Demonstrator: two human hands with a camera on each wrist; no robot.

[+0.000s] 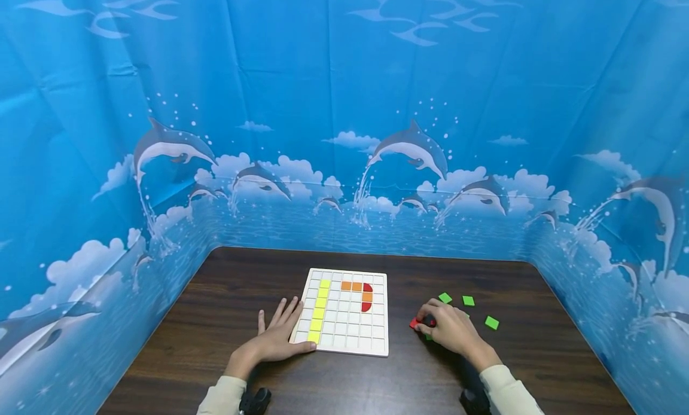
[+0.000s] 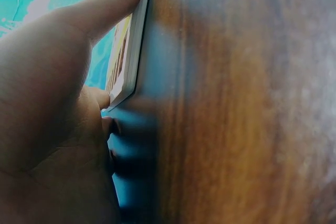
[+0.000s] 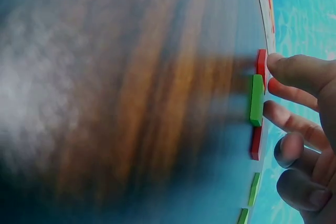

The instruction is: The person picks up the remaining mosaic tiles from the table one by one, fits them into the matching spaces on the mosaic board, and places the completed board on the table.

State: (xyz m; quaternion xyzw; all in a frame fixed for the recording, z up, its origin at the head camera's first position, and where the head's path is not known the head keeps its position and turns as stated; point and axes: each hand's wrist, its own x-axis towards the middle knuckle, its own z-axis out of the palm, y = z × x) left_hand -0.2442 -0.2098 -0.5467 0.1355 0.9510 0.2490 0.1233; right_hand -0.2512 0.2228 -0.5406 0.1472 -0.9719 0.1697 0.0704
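A white gridded board [image 1: 344, 328] lies on the table. A column of yellow tiles [image 1: 319, 313] stands on its left side; orange tiles [image 1: 352, 286] and red rounded tiles [image 1: 366, 307] form a hook at upper right. My left hand [image 1: 274, 340] rests against the board's left edge, its fingers spread and the thumb on the lower left corner. To the board's right, my right hand [image 1: 449, 326] is over loose tiles. Its thumb and fingertips are at a red tile [image 3: 261, 61], apart from each other; contact is unclear. A green tile [image 3: 256, 100] lies just in front.
More green tiles [image 1: 468, 301] are scattered beyond and right of my right hand, with another red tile [image 3: 256, 142] beneath its fingers. The dark wooden table [image 1: 344, 382] is surrounded by a blue dolphin-print curtain [image 1: 323, 134].
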